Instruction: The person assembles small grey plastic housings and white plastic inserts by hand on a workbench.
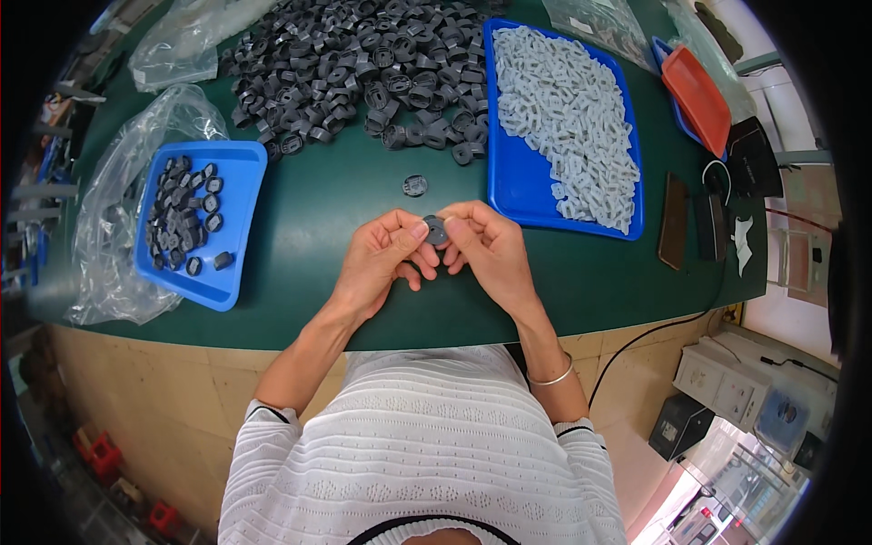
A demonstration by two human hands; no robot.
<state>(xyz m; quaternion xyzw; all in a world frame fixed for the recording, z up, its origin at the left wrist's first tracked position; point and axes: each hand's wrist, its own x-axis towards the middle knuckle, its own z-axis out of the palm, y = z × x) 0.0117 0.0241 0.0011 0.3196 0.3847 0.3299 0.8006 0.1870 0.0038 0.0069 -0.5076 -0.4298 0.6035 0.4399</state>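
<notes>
Between my two hands, close to the table's near edge, is a small round dark grey plastic part (436, 231). My left hand (386, 252) pinches its left side with thumb and forefinger. On its right side, the fingers of my right hand (489, 247) close on the same part. Just beyond my hands a similar dark part (415, 185) lies alone on the green table (309, 209). A big heap of dark grey plastic parts (363, 64) spreads over the far side. To the right, a blue tray (518, 186) holds many small translucent whitish pieces (568, 118).
At the left, a smaller blue tray (245, 195) with several dark parts (182, 218) rests on a clear plastic bag (100, 245). A red tray (698, 100), a brown flat object (673, 221) and a black box (711, 227) with a cable lie at the right.
</notes>
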